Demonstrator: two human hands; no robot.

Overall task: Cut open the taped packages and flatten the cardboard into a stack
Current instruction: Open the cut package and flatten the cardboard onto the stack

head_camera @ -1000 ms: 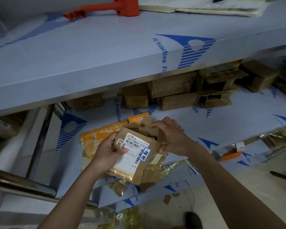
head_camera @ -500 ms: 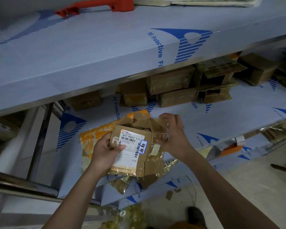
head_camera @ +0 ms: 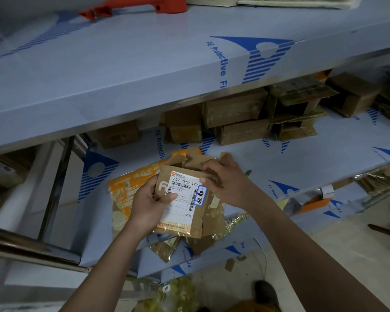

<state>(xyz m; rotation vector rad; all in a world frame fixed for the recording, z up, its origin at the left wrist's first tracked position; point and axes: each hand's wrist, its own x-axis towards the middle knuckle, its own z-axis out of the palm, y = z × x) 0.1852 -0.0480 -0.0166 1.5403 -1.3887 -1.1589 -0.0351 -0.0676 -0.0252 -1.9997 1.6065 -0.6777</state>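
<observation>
A small brown cardboard box [head_camera: 185, 212] with a white shipping label and torn tape hangs over the lower shelf's front edge. My left hand [head_camera: 148, 204] grips its left side, thumb pressed on the label. My right hand [head_camera: 226, 183] holds the upper right flaps, fingers curled over the torn cardboard at the top edge. The box's top flaps [head_camera: 189, 159] stand open and crumpled. Under the box lies a flattened orange package [head_camera: 122, 194] on the shelf.
Several taped brown boxes [head_camera: 239, 118] are stacked at the back of the lower shelf [head_camera: 302, 158]. An orange tool [head_camera: 140, 5] lies on the upper shelf [head_camera: 122, 70]. Tape scraps and cardboard bits lie on the floor [head_camera: 234, 262] below. A steel rail [head_camera: 32, 246] runs at the lower left.
My right hand shifted from the box's right side up onto the top right flaps. The box stays held in my left hand, pulled slightly nearer.
</observation>
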